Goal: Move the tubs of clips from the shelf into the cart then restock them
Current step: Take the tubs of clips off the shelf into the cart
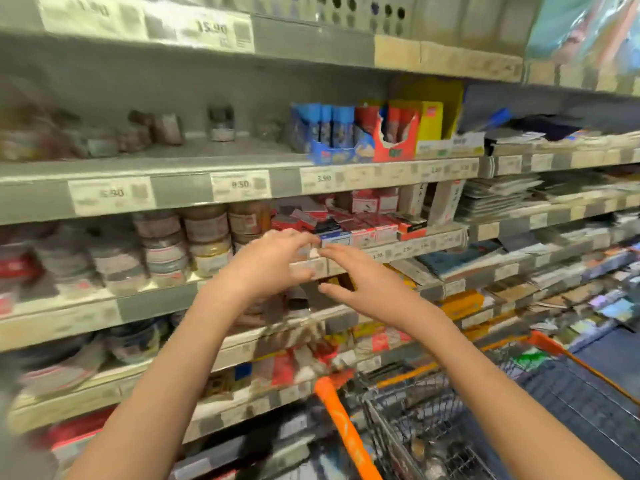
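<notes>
Plainly, the main risk is a knock-on spill: the tubs of clips (204, 233) stand stacked two high and packed close on the shelf (104, 306), and both hands are raised in front of it with nothing yet gripped. If the left hand (273, 261) closes on a top tub at an angle, its neighbours could tip off the edge or roll forward. The small boxes (349, 225) just beside the tubs lie loosely heaped, so a careless sweep could drag some out as well. The picture is blurred, so aim may be off.

The left fingers (301, 239) are lightly curled and parted, reaching toward the shelf edge near the rightmost tubs; I cannot tell whether the tips touch the price strip or a box. The right hand (363, 285) is spread, fingers (341, 252) straight and apart, thumb below, holding nothing. The two hands' fingertips nearly meet.

The cart (450, 410), with its orange handle (341, 420), waits low on the right, below the hands. A drop from shelf height into its wire basket could crack a lid.
</notes>
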A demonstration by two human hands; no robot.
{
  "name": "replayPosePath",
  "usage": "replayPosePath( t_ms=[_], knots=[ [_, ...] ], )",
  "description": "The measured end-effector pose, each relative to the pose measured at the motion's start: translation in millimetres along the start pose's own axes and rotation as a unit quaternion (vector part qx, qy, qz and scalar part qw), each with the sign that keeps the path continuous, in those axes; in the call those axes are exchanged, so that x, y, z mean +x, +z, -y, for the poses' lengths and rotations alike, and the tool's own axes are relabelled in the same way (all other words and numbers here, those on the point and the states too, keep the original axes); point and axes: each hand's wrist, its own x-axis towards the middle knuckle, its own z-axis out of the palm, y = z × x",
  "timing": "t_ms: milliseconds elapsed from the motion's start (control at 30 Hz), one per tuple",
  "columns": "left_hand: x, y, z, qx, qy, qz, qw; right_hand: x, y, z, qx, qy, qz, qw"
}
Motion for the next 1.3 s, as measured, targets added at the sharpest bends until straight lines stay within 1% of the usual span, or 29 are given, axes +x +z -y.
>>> replayPosePath(
  t_ms=[133,333,500,567,733,833,900,967,1133,1200,1300],
  knots=[
    [-13,-43,28,0.012,-0.028,-0.038,0.999,42,-13,32,0.016,-0.054,-0.026,0.998],
    [-27,-98,68,0.032,-0.051,-0.062,0.996,84,-34,74,-0.02,-0.115,-0.081,0.99],
    [-23,-134,103,0.031,-0.057,-0.101,0.993,128,-49,98,-0.035,-0.144,-0.108,0.983],
    [-21,-142,122,0.031,-0.072,-0.101,0.992,149,-52,106,-0.034,-0.147,-0.112,0.982],
    [-22,-154,165,0.033,-0.116,-0.089,0.989,195,-45,123,-0.036,-0.131,-0.083,0.987],
    [-24,-162,181,-0.026,-0.127,-0.08,0.988,215,-40,132,0.021,-0.12,-0.058,0.991],
    [-24,-165,190,-0.047,-0.134,-0.067,0.988,226,-39,135,0.039,-0.123,-0.05,0.99],
    [-21,-166,201,-0.044,-0.147,-0.069,0.986,238,-40,138,0.037,-0.13,-0.035,0.99],
    [-10,-166,229,-0.007,-0.158,-0.122,0.98,273,-47,147,0.025,-0.151,0.009,0.988],
    [-9,-163,239,0.011,-0.181,-0.142,0.973,288,-47,149,0.038,-0.164,0.025,0.985],
    [-7,-159,245,0.018,-0.223,-0.121,0.967,311,-45,153,0.021,-0.177,0.061,0.982]
  ],
)
